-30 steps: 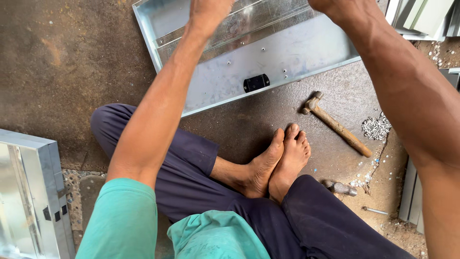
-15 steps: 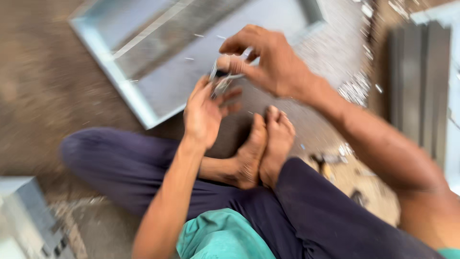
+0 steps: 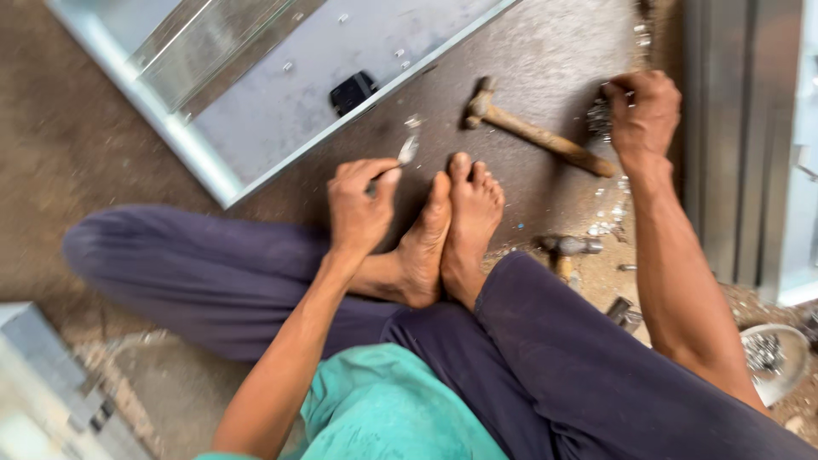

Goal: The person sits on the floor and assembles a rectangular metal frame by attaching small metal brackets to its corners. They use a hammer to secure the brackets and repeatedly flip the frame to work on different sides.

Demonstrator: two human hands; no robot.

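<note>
From the head camera, the person sits cross-legged on a brown concrete floor [image 3: 102, 162], bare feet [image 3: 447, 226] pressed sole to sole in the middle of the frame, dark blue trousers over both legs and a teal shirt at the bottom edge.

The left hand [image 3: 362, 209] hovers just above and beside the left foot, its fingers curled and thumb and forefinger pinched together on a small pale metal piece [image 3: 408, 150] that sticks up from the fingertips; the picture is blurred there, so it may be a rivet or a small clip, and I cannot tell which.

The right hand [image 3: 643, 111] is out to the right, fingers bent down and closed into a heap of small silvery fasteners [image 3: 599, 117] lying on the floor; whether it has actually gripped any is not clear.

A wooden-handled hammer [image 3: 532, 132] lies flat on the floor between the feet and the right hand, its head pointing up-left and the handle end just beside the right wrist.

A galvanised sheet-metal panel [image 3: 281, 111] with folded edges lies tilted across the upper left, carrying a small black latch [image 3: 352, 92].

A second tool [image 3: 567, 249] lies near the right knee, and a shallow metal dish [image 3: 780, 362] of fasteners sits at the right edge.
</note>
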